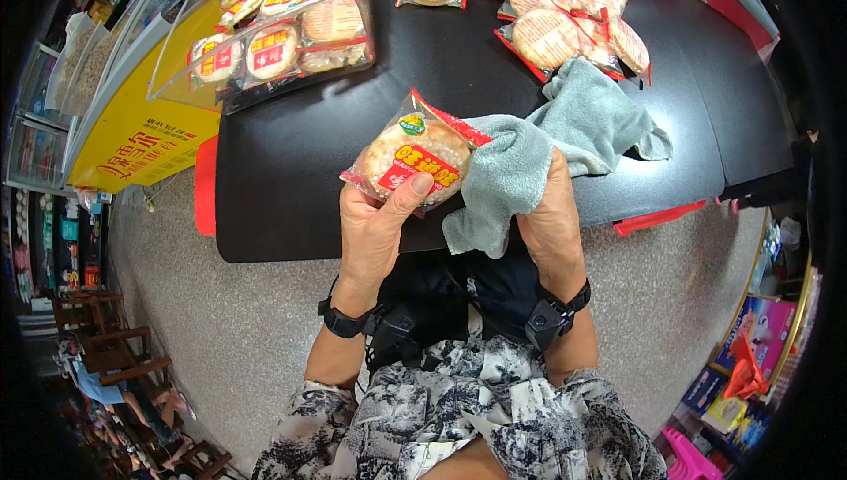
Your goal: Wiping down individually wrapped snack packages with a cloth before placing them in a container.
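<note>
Between my left thumb and fingers is a wrapped rice cracker (415,158) in a clear and red packet, held up over the near edge of the black table (282,189). My left hand (375,220) is closed on its lower edge. My right hand (551,215) grips a grey-green cloth (503,171), which covers its fingers and touches the packet's right side. The cloth's other end (600,118) trails onto the table to the right.
A clear plastic box (353,56) of upright wrapped crackers stands at the back left, beside a yellow printed panel (150,140). More wrapped crackers (551,39) lie heaped at the back right. Red stool edges (206,184) show beside the table. Shelves and wooden chairs (115,339) are at left.
</note>
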`<state>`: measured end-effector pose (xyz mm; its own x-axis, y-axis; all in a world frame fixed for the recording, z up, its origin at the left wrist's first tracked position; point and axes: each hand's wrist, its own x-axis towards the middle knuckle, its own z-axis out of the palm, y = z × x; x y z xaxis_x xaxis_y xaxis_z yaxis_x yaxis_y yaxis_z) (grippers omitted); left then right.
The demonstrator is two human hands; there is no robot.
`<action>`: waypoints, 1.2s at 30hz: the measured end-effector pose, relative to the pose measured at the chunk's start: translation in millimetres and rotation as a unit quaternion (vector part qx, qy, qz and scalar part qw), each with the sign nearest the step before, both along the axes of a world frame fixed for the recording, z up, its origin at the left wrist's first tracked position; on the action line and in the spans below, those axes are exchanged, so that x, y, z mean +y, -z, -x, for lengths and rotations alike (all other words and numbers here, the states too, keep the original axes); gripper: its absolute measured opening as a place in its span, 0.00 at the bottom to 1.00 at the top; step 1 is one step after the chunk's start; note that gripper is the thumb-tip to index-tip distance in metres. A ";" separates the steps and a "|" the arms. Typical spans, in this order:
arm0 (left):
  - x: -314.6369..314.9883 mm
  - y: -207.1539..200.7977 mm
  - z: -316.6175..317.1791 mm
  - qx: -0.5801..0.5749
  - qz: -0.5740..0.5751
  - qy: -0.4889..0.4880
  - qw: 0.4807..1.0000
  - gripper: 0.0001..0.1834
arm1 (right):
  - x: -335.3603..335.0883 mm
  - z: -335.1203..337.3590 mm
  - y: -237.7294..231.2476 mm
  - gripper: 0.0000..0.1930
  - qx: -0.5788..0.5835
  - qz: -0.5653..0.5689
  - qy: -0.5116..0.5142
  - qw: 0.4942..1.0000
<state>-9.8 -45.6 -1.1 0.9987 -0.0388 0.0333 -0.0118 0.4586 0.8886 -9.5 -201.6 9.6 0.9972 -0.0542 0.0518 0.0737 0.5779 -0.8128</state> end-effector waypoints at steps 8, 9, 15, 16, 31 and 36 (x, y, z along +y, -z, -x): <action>-0.7 -0.5 0.2 -0.004 -0.090 0.036 0.995 0.17 | -3.4 0.5 1.6 0.10 0.018 -0.019 -0.003 1.000; -1.2 -0.1 0.1 -0.003 -0.090 0.037 0.995 0.17 | -3.9 0.3 1.5 0.10 0.019 -0.019 -0.003 1.000; -1.9 -2.6 -0.3 -0.016 -0.117 0.041 0.992 0.16 | -5.0 -0.7 2.1 0.09 0.014 -0.017 -0.004 1.000; -2.2 -3.6 -0.3 -0.012 -0.119 0.052 0.991 0.16 | -6.0 -1.4 2.9 0.09 0.010 -0.024 -0.011 1.000; 1.2 0.0 0.3 -0.031 -0.154 0.099 0.983 0.15 | -10.3 -2.5 11.2 0.10 -0.007 -0.019 -0.035 0.999; -0.6 -4.8 0.9 -0.014 -0.155 0.116 0.981 0.15 | -14.1 -1.2 10.8 0.13 -0.028 0.061 -0.072 0.995</action>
